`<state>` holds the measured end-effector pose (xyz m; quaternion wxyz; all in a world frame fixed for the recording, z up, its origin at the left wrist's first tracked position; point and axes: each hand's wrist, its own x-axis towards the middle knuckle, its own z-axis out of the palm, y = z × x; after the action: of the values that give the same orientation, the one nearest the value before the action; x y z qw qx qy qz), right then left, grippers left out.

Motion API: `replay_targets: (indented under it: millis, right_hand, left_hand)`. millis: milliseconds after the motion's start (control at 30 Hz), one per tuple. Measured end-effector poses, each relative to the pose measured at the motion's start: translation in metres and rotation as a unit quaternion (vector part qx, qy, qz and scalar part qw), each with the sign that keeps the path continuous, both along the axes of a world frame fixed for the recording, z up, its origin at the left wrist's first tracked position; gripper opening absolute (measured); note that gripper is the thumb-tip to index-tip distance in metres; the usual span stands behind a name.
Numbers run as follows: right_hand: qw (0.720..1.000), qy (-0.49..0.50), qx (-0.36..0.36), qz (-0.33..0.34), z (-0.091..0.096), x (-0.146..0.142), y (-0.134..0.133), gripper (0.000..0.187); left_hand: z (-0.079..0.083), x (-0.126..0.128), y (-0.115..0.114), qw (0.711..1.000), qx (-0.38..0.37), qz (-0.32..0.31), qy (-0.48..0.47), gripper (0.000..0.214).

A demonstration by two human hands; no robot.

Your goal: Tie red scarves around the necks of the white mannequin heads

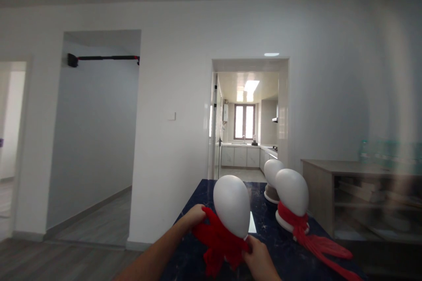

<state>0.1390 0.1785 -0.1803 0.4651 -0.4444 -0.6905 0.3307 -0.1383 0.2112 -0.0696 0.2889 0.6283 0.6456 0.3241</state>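
Head and scarf in hand: a smooth white egg-shaped mannequin head [231,204] is seen upright on a dark blue marbled bench [273,241], directly between the two hands, with a red fabric scarf [217,241] wrapped about its neck. The scarf is gripped from both sides. The left hand [194,216] is closed on a bunch of cloth at the left of the head, at neck height. The right hand [259,252] is closed on the cloth lower down, at the front right of the base. This opposed grip appears to be what keeps the cloth snug to the neck rather than slumped on the bench, and loose folds are left hanging between the hands.

The left forearm is stretched forward from the bottom of the frame. The right hand is held nearer the body, knuckles up, its fingertips hidden in the cloth.

Beyond the right hand, a second white head [292,191] is stood on the bench, its own red scarf [316,243] tied and trailed toward the near edge. A third, bare white head [272,171] is placed behind it, farther from both hands. A pale wooden sideboard [329,175] is seen well off to the right.
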Motion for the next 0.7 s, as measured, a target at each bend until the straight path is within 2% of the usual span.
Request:
replay_targets:
  millis: [133, 200, 300, 367, 500, 700]
  right_hand:
    - [0.999, -0.041, 0.012, -0.029, -0.002, 0.003, 0.002, 0.019]
    - [0.996, -0.062, 0.018, -0.055, -0.004, 0.003, 0.005, 0.02]
    - [0.996, -0.067, 0.018, -0.054, -0.007, 0.004, 0.007, 0.019]
    - [0.996, -0.065, 0.018, -0.053, -0.007, 0.004, 0.008, 0.016]
    - [0.996, -0.059, 0.017, -0.064, -0.006, 0.004, 0.007, 0.017]
    - [0.998, -0.05, 0.011, -0.043, 0.0, 0.002, 0.003, 0.02]
  left_hand:
    - [0.034, -0.033, 0.001, 0.982, 0.088, -0.024, 0.166, 0.018]
    - [0.048, -0.042, -0.001, 0.967, 0.12, -0.051, 0.217, 0.019]
    - [0.061, -0.05, -0.004, 0.954, 0.145, -0.074, 0.251, 0.023]
    - [0.065, -0.055, -0.006, 0.955, 0.149, -0.068, 0.246, 0.022]
    - [0.063, -0.064, -0.013, 0.975, 0.132, -0.026, 0.179, 0.018]
    - [0.038, -0.049, -0.034, 0.999, 0.046, 0.019, 0.021, 0.028]
